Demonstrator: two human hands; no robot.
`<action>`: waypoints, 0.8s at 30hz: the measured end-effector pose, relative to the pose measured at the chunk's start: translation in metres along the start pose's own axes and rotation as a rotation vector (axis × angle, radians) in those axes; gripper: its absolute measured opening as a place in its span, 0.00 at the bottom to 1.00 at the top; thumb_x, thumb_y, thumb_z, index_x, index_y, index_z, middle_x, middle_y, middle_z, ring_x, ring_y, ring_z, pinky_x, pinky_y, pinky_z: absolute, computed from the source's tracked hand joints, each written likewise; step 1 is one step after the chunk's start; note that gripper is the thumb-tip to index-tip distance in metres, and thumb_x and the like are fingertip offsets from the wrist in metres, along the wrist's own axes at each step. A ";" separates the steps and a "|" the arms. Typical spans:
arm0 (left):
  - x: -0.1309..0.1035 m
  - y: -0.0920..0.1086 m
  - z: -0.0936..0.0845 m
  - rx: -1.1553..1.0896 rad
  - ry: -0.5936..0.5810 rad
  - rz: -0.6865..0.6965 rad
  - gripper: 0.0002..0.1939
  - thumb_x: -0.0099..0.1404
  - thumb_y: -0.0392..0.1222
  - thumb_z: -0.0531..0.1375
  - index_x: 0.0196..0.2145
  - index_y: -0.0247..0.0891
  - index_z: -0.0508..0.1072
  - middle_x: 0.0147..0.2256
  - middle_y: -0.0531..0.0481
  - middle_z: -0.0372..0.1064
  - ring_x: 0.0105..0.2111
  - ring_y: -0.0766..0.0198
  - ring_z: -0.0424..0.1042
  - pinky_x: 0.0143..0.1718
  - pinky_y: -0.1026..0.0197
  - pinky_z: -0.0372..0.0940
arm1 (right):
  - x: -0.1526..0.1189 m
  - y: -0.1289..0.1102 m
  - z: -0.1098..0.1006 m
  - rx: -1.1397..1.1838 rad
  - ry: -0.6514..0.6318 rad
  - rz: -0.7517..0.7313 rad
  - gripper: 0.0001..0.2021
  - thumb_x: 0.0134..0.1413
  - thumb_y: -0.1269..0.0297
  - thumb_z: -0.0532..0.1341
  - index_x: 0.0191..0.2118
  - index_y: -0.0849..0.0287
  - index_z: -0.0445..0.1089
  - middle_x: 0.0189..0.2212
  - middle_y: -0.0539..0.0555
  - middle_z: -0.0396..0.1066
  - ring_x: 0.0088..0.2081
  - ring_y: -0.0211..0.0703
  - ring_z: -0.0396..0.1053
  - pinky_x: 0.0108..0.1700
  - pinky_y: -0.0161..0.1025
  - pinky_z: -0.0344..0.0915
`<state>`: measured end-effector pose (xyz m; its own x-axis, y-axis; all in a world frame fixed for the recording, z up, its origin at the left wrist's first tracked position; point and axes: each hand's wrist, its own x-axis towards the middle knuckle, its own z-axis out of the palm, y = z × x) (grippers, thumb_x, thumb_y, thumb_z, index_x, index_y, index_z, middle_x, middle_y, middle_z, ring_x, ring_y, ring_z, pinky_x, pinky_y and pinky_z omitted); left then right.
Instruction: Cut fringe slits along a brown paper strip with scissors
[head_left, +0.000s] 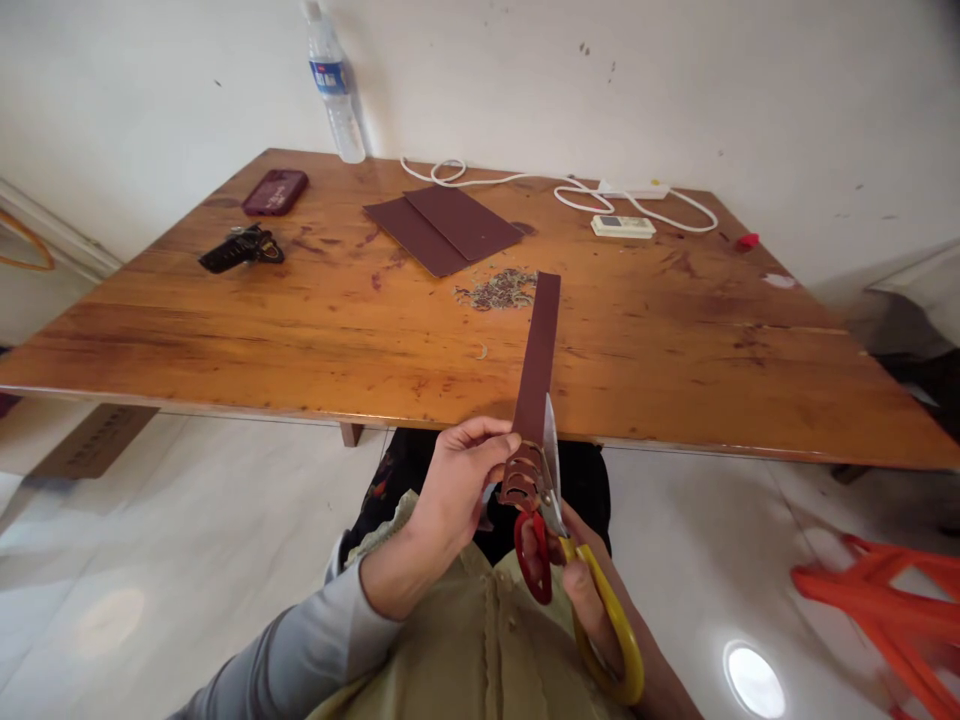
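My left hand [469, 475] pinches a long dark-red paper strip [540, 345] near its lower end, thumb on top. Several curved cuts open the strip's near end into slits. Scissors [553, 470] with one yellow and one red handle are in my right hand [592, 590], its fingers through the loops. Their blades are apart, and one lies along the strip's right edge beside my left fingertips. Beyond the strip's far end, a small heap of clippings [499, 289] rests on the wooden table [337, 340]. Part of my right hand is hidden behind the handles.
Dark-red sheets [450, 230] overlap behind the clippings. At the left are a phone [276, 192], a black bundle with keys [241, 248] and a bottle [335, 95]. A white remote [623, 227] and a cable [510, 178] lie at the back. An orange stool [877, 590] stands right.
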<state>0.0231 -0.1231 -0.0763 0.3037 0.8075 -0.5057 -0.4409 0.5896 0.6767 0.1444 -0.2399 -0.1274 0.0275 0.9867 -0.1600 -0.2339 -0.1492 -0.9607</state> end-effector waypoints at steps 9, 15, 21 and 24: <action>-0.003 0.001 0.000 0.011 0.023 -0.004 0.11 0.41 0.38 0.73 0.23 0.35 0.77 0.20 0.54 0.71 0.20 0.69 0.68 0.23 0.66 0.64 | -0.001 0.000 0.006 -0.042 0.041 -0.017 0.31 0.54 0.28 0.60 0.45 0.51 0.74 0.28 0.51 0.66 0.27 0.42 0.61 0.25 0.35 0.63; -0.001 -0.001 -0.003 0.019 0.001 -0.012 0.11 0.41 0.38 0.73 0.22 0.36 0.76 0.19 0.55 0.70 0.18 0.69 0.67 0.21 0.65 0.62 | -0.001 0.003 0.010 -0.013 0.079 -0.011 0.31 0.54 0.27 0.61 0.42 0.53 0.74 0.27 0.49 0.62 0.25 0.39 0.54 0.22 0.33 0.55; 0.000 -0.001 -0.003 -0.006 0.005 -0.039 0.13 0.39 0.38 0.74 0.23 0.36 0.75 0.19 0.55 0.70 0.18 0.69 0.67 0.20 0.66 0.61 | -0.003 0.011 0.012 0.119 0.049 0.020 0.30 0.54 0.28 0.61 0.40 0.54 0.71 0.25 0.45 0.56 0.23 0.35 0.48 0.22 0.33 0.51; -0.001 -0.001 -0.003 -0.018 0.002 -0.045 0.14 0.39 0.38 0.74 0.23 0.35 0.75 0.19 0.55 0.70 0.17 0.69 0.67 0.19 0.66 0.61 | -0.003 0.021 0.011 0.197 0.035 0.019 0.30 0.54 0.28 0.61 0.41 0.54 0.71 0.25 0.44 0.56 0.22 0.33 0.47 0.20 0.31 0.51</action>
<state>0.0210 -0.1242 -0.0779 0.3218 0.7800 -0.5368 -0.4420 0.6251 0.6434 0.1289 -0.2450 -0.1445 0.0543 0.9804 -0.1892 -0.4201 -0.1494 -0.8951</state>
